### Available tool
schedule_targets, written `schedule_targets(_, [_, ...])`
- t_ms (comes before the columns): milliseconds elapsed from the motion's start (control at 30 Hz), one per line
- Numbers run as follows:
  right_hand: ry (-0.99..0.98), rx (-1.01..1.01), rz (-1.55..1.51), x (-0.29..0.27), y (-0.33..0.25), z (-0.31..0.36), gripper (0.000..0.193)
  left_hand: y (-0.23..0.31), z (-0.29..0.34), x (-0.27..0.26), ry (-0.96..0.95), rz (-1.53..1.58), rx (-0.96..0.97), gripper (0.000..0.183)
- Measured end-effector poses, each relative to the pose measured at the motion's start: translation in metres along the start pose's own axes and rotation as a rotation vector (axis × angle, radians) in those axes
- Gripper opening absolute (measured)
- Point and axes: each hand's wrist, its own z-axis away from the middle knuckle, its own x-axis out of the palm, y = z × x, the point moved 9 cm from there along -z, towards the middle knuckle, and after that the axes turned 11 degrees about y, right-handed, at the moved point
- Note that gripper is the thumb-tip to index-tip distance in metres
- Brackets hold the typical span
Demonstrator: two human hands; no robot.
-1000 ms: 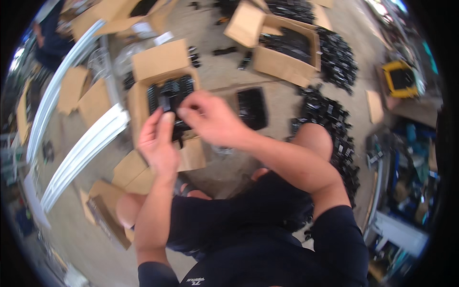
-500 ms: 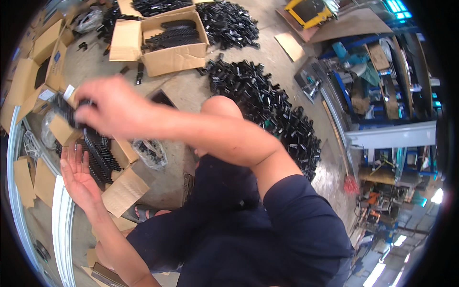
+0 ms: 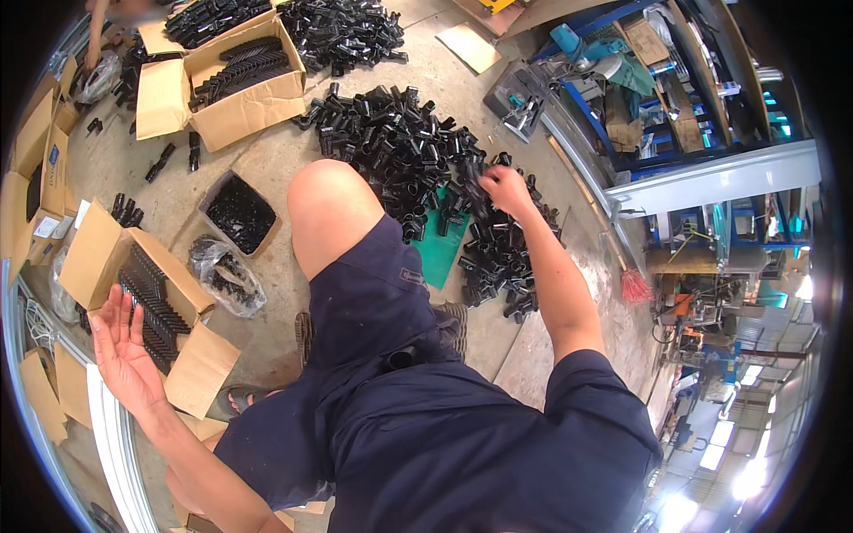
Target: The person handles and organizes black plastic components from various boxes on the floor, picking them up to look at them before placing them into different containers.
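In the head view, the left hand [image 3: 129, 364] lies open and palm up at the edge of a cardboard box [image 3: 203, 364], its fingers spread and holding nothing. Inside that box, black parts [image 3: 153, 298] stand in slanting rows. The right hand [image 3: 508, 191] is over a loose pile of black fittings [image 3: 391, 142] on the floor [image 3: 178, 209], fingers curled against a blurred dark piece [image 3: 478, 191]; whether they grip it, I cannot tell. A green sheet [image 3: 437, 262] shows among the fittings. A clear plastic bag [image 3: 251, 300] sits just beside the box.
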Motion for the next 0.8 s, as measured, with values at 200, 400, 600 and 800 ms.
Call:
schedule_targets(200, [0.087,0.100,0.616,-0.023,0.189,0.021,0.037,0.013,0.009,-0.023,0.077,-0.041,0.058,0.049])
schedule_targets(400, [0.076,0.244,-0.285,-0.024,0.109,-0.029,0.030,0.042,0.015,-0.002,0.126,0.014,0.165,0.036])
schedule_targets(600, [0.026,-0.279,-0.420,-0.015,-0.206,-0.068,0.024,0.083,-0.001,-0.079,0.338,0.249,0.304,0.035])
schedule_targets(800, [-0.252,-0.836,-0.459,0.049,-0.535,0.058,0.024,0.113,0.015,-0.132,0.459,0.287,0.362,0.033])
